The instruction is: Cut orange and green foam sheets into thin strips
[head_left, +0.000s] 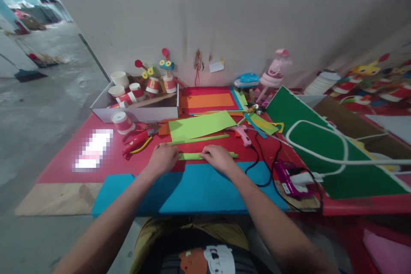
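A narrow light-green paper strip (190, 156) lies crosswise in front of me, and both hands are on it. My left hand (163, 161) has its fingers closed over the left end. Farther right, my right hand (218, 159) pinches the strip, whose tip sticks out past the fingers. Just behind lies another thin green strip (202, 139), and beyond that a wide light-green sheet (201, 125). A pink glue gun (243, 133) rests beyond my right hand. Red-handled pliers (137, 142) lie beyond my left hand. Blue sheet material (199, 188) covers the table's front edge beneath my forearms.
A white box (138, 114) with paper cups and cup figures stands back left, a cup (122, 122) before it. At right are a purple power strip (293, 180), black cords, a white cable (345, 150) and a green board (321, 154). A pink fan (274, 70) stands behind.
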### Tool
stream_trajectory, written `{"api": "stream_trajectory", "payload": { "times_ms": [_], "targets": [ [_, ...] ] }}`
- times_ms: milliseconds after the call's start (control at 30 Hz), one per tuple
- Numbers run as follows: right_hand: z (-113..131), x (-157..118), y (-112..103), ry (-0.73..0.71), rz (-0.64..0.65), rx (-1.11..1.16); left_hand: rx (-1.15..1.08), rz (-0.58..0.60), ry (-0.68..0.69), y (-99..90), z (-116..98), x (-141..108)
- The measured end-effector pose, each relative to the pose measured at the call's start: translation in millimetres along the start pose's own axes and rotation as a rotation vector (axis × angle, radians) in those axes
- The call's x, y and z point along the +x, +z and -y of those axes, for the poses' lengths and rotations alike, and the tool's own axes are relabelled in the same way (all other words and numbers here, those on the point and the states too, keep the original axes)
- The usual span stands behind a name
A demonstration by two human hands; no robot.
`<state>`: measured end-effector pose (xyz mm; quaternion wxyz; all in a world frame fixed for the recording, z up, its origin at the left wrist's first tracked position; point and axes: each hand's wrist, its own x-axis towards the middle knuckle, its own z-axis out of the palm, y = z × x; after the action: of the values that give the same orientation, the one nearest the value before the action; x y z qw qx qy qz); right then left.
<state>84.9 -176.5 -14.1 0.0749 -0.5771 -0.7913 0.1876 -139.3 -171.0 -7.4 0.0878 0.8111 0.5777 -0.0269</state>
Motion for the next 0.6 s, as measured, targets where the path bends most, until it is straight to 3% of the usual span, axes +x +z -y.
{"api": "stream_trajectory", "payload": {
  "times_ms": [167, 600],
  "targets": [
    [5.9, 4.0, -2.4, 0.069, 0.026, -0.071, 0.09, -0.001, -0.004, -1.5, -8.2, 1.1],
    [3.2, 8.4, 0.1, 0.085, 0.039, -0.097, 0.116, 0.021, 0.029, -1.8, -9.6, 6.3]
  ]
}}
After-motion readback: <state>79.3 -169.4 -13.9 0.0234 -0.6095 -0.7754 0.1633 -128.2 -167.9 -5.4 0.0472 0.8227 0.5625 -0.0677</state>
